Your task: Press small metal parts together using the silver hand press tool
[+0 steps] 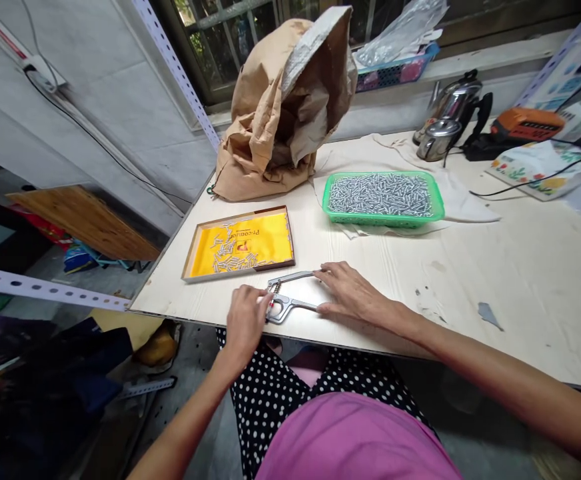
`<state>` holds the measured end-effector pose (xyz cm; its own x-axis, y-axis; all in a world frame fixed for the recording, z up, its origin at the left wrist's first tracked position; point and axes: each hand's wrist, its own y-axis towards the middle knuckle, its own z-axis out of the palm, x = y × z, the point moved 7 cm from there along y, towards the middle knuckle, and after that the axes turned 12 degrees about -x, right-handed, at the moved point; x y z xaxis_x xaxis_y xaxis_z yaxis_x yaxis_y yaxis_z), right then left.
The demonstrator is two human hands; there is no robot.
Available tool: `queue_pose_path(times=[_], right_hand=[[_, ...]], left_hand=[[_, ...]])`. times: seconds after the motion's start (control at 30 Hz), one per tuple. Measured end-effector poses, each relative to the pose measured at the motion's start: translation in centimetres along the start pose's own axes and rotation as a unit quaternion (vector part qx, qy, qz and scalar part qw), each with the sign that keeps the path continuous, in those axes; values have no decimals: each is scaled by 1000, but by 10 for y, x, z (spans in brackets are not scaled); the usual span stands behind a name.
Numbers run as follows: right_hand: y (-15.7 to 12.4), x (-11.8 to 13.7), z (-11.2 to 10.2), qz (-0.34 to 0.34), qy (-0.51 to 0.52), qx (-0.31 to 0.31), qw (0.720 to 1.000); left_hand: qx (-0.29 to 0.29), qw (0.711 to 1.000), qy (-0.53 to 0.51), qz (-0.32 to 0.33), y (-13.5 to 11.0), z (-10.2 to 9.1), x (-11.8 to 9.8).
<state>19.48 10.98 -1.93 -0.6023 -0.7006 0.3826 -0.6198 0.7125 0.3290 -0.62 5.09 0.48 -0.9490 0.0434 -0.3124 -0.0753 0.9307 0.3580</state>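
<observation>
A grey hand tool (pixel 283 305) with two spread handles and a small coil spring lies at the table's front edge. It resembles pruning shears, but its left end is hidden. My left hand (pixel 245 317) closes on that end, the thumb beside a small red spot. At the other end, my right hand (pixel 353 291) spans the handle tips, fingers at the upper one and thumb at the lower. Just behind, a shallow cardboard tray (pixel 188 270) with a yellow lining holds scattered small silvery metal pins (pixel 235 262). A green plastic basket (pixel 385 219) farther back is full of similar pins (pixel 380 193).
A large brown paper sack (pixel 260 133) stands open at the back left. Metal pots (pixel 440 137), an orange battery-like block (pixel 528 125) and a floral packet (pixel 525 170) sit at the back right. A blue basket (pixel 395 72) rests on the windowsill.
</observation>
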Motion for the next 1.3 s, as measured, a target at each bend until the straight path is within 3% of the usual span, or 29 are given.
queue_pose_path(times=[0.07,0.17,0.27,0.33,0.57,0.63,0.77,0.83,0.9,1.0,1.1,1.2,1.3], right_hand=[[-2,8,0,10,21,1,1000],[0,29,10,18,38,31,999],[6,44,24,29,10,67,997],[9,48,30,40,-9,84,996],[12,48,38,32,-31,50,998],[11,48,41,25,-29,34,999],[9,46,45,15,-18,18,1000],[9,44,46,15,-11,13,1000],[10,43,44,15,-3,7,1000],[11,43,43,15,-3,10,1000],[12,44,44,15,-11,19,1000],[10,43,47,21,-17,12,1000],[9,43,49,10,-8,-12,1000]], left_hand=[[50,996,37,-57,0,-6,22],[148,981,63,-111,5,3,36],[231,960,74,-138,10,18,34],[272,950,95,-121,13,23,26],[272,933,216,91,19,24,-18],[285,928,223,86,20,27,-17],[325,926,190,7,40,25,-2],[314,940,131,-15,65,19,-10],[264,963,52,-11,99,6,-36],[98,992,-69,43,152,-32,-91],[-63,984,-92,140,186,-72,-129],[-104,981,12,163,201,-79,-115],[-35,984,141,103,200,-57,-53]])
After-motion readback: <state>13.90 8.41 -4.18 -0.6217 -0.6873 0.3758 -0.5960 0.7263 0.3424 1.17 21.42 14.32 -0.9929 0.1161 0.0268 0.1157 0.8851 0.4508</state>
